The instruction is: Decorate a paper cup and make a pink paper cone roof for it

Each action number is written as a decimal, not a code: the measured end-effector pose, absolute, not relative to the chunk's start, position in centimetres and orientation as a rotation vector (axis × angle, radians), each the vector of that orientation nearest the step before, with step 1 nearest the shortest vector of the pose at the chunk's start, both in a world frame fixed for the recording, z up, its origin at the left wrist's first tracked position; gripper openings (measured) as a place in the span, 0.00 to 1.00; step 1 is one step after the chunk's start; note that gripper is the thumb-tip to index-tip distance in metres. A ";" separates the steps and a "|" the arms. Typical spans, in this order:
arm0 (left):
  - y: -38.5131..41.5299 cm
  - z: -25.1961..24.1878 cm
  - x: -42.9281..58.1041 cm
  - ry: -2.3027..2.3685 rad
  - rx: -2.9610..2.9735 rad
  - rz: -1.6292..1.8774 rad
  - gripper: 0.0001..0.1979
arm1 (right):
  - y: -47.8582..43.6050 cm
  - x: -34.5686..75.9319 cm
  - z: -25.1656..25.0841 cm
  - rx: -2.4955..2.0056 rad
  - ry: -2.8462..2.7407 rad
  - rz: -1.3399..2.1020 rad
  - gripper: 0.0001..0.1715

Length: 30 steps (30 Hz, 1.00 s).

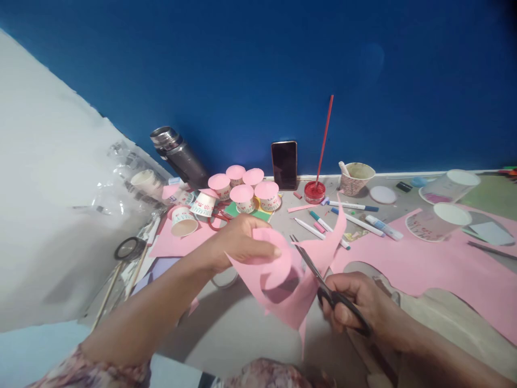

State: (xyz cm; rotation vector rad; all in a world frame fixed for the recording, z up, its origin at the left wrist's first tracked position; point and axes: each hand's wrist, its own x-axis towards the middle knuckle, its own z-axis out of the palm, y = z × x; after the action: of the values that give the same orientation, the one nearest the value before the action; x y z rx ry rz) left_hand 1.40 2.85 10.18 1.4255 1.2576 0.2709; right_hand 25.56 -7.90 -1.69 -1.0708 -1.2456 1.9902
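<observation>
My left hand pinches a sheet of pink paper, thumb on top, at a rounded piece partly cut from it. A curved gap runs along that round part, and a pointed strip of the sheet sticks up to the right. In my right hand is a pair of scissors, with fingers in the black handles. The blades point up and left, slightly parted, beside the round part. Beyond my left hand stand several small paper cups topped with pink paper discs.
A phone leans on the blue wall near a red pot with a stick. Several markers lie at centre right. More pink paper and paper cups are at right. A dark flask leans at the back left.
</observation>
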 end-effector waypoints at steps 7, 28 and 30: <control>2.4 15.2 -3.0 1.405 1.204 1.274 0.11 | -7.8 25.4 -1.6 -1.080 -1.528 2.229 0.12; -2.1 -0.1 5.0 1.196 1.263 0.823 0.25 | -4.7 27.3 -2.9 -1.109 -1.040 1.480 0.23; -2.6 0.1 5.0 1.237 1.464 0.822 0.27 | -4.8 27.2 -2.9 -1.056 -1.103 1.515 0.26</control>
State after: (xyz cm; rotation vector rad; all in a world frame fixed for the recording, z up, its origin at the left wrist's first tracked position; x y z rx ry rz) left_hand 5.05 -2.63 0.15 1.4639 1.2374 0.8216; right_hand 27.19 -4.80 -2.91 -1.0555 -1.1026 1.5152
